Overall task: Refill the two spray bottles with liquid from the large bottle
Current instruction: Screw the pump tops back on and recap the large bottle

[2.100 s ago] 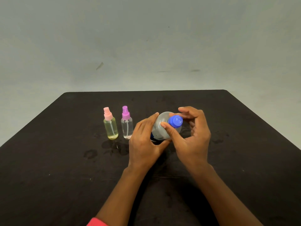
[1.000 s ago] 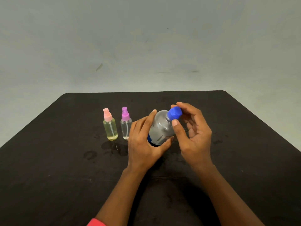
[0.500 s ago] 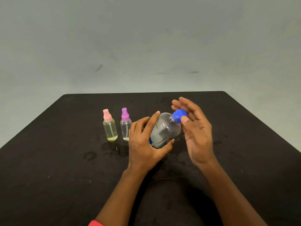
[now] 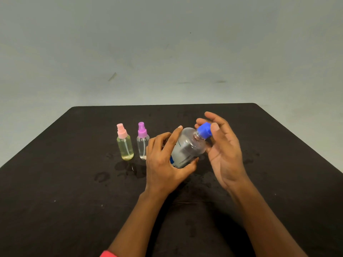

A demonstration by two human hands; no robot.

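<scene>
My left hand [image 4: 163, 164] grips the body of the large clear bottle [image 4: 187, 145], which is lifted and tilted to the right. Its blue cap [image 4: 204, 129] sits on the neck. The thumb and fingertips of my right hand [image 4: 224, 154] pinch that cap, with the other fingers spread loosely. Two small spray bottles stand upright to the left. One has a pink top and yellowish liquid [image 4: 125, 145]. The other has a purple top and holds only a little clear liquid [image 4: 142, 143].
Everything is on a black table [image 4: 74, 201] in front of a plain grey wall. Wet marks lie on the tabletop just in front of the spray bottles and under the large bottle.
The large bottle has tilted further to the right in my left hand. My right hand has turned round the blue cap, its fingers opening out from a tight grip.
</scene>
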